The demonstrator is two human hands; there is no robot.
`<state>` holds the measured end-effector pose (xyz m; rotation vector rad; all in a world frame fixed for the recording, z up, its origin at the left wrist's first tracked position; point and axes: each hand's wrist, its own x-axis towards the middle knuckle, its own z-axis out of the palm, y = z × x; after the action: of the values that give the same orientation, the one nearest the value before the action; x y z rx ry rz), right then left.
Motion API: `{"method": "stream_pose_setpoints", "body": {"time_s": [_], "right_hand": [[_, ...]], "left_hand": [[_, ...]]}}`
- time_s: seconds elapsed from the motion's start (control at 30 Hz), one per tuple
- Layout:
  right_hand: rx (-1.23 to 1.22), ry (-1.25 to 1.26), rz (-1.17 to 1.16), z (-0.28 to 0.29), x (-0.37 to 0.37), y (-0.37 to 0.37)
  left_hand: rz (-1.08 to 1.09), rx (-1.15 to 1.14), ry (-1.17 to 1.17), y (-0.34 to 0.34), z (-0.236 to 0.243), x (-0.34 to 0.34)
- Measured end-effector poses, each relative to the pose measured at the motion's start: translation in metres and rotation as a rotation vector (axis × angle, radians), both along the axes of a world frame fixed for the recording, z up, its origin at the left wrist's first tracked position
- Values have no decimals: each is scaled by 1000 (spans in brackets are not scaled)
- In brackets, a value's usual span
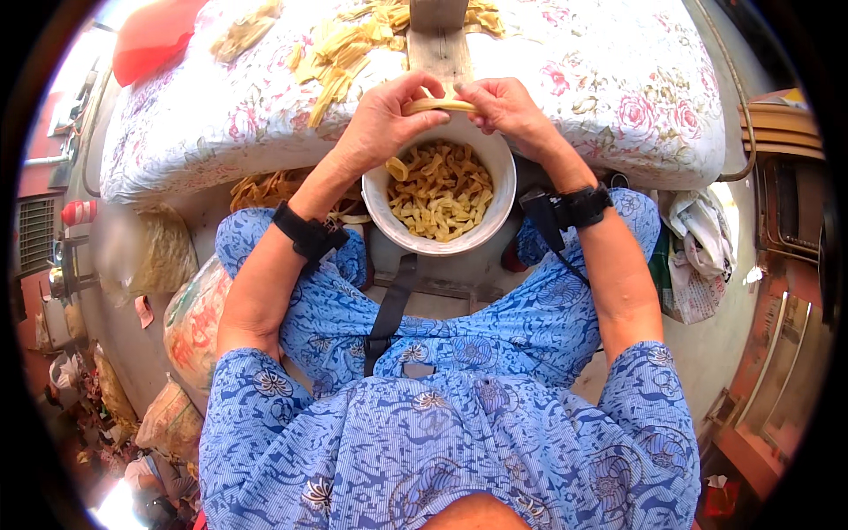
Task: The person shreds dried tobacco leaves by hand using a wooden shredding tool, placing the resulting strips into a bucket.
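Above the far rim of a white bucket (pixel 375 216), my two hands hold a pale yellow folded strip (pixel 439 105) stretched between them. My left hand (pixel 391 115) pinches its left end with thumb and fingers, and my right hand (pixel 505 110) grips the right end. Inside the bucket lie many short, twisted yellow pieces (pixel 442 194), some looking knotted. Their exact material I cannot tell. More flat yellow strips (pixel 340 57) are heaped on the flowered cloth beyond my left hand.
A flower-patterned cloth (pixel 636 79) covers the surface ahead, with a wooden post and board (pixel 439 55) at its middle. A red bag (pixel 155 40) lies far left. Brownish strips (pixel 265 190) sit below the cloth's edge. Filled plastic bags (pixel 199 322) stand left, a white bag (pixel 698 230) right.
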<state>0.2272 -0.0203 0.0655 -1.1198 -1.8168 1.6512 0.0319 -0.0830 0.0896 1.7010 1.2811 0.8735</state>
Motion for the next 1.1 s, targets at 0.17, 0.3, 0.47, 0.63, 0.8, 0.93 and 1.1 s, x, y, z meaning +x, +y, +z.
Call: {"method": "stream_pose_setpoints", "body": {"time_s": [0.17, 0.3, 0.47, 0.63, 0.8, 0.93, 1.1], "right_hand": [[190, -255, 111, 4, -5, -7], [-347, 240, 421, 29, -10, -26], [-266, 438, 186, 15, -17, -15], [420, 13, 65, -3, -20, -5], [511, -86, 51, -11, -19, 0], [887, -271, -175, 4, -28, -5], [762, -291, -278, 3, -33, -4]], "left_hand": [[-11, 175, 12, 8, -21, -8], [-65, -212, -281, 24, -18, -13], [-71, -691, -641, 22, -22, 2], [-237, -990, -985, 18, -48, 9], [-194, -980, -1019, 19, -35, 19], [168, -742, -1242, 21, -46, 22], [290, -440, -1009, 18, -32, 20]]}}
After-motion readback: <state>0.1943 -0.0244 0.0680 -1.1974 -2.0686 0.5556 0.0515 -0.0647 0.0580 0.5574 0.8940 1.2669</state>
